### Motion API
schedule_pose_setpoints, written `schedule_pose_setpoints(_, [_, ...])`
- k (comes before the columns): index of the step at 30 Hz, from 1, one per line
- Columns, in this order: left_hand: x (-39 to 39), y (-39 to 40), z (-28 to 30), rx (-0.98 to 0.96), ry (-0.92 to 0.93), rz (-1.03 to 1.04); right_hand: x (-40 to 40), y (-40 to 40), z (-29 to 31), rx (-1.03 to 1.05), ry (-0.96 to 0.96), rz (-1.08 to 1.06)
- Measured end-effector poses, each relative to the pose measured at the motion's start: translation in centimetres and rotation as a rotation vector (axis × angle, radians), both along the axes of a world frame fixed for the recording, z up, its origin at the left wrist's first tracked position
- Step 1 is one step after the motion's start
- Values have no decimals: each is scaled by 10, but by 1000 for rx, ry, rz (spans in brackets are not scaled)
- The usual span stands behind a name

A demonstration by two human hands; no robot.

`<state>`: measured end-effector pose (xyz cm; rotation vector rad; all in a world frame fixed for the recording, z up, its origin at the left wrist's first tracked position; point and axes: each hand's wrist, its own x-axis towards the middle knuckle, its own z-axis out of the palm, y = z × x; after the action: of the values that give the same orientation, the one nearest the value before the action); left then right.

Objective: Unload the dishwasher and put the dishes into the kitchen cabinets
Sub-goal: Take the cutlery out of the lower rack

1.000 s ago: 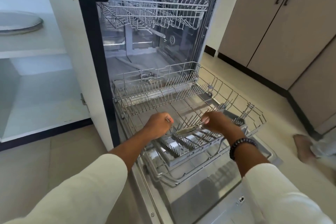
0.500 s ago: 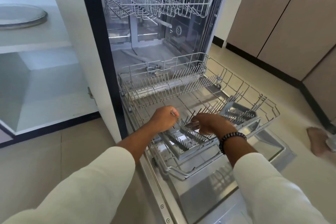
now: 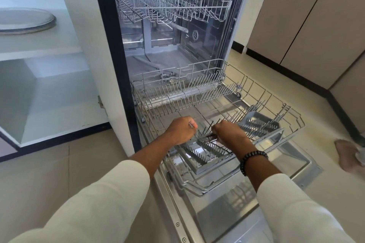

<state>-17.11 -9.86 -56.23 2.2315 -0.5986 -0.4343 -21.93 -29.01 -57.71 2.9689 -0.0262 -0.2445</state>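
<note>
Both hands work at the near cutlery tray in the lower rack; left hand grips a thin metal utensil; right hand pinches cutlery lying on the tray's near-left tines; step judged: gathering the last cutlery. Next: lift straight up clear of the tines, then carry to the open cabinet at left; floor there is open; rack's front rim and door crowd the near side.

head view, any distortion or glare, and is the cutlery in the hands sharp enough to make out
Head view: wide-angle bending bows the cabinet side and dishwasher door; soft reflections sit on the steel door; the scene is bright and mostly sharp; the thin metal piece in the left hand and the cutlery under the right hand are too small to identify.
</note>
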Motion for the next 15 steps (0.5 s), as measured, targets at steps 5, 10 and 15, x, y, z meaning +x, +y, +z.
schedule_pose_setpoints(5, [-2,-2,6,6,13,-1,0,2,8,-43,30,55])
schedule_pose_setpoints(10, [-2,-1,8,-2,12,-9,2,1,17,-67,23,68])
schedule_pose_setpoints(15, [1,5,10,-20,14,-2,0,4,23,-108,-4,64])
